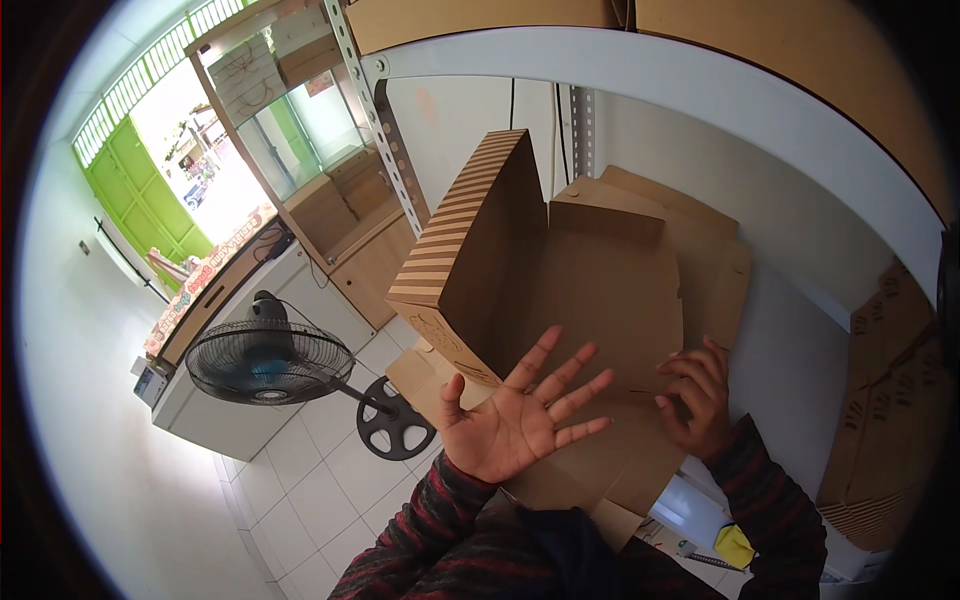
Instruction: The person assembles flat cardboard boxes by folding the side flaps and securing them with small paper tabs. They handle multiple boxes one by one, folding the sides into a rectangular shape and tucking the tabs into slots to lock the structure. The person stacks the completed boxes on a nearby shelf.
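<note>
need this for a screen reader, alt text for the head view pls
A person's left hand is spread open, palm up, over a half-folded brown cardboard box while the right hand presses its flat panel on a white shelf.

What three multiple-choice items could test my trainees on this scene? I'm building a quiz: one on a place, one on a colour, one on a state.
1. Where does the right hand rest?
A. on the flat cardboard box
B. on the fan
C. on the shelf rail

2. What colour is the gate outside?
A. red
B. green
C. blue

3. How is the left hand held?
A. in a fist
B. gripping a flap
C. open, fingers spread

Answers: 1 A, its fingers press the board's right side. 2 B, the gate is bright green. 3 C, the palm faces up, holding nothing.
</note>
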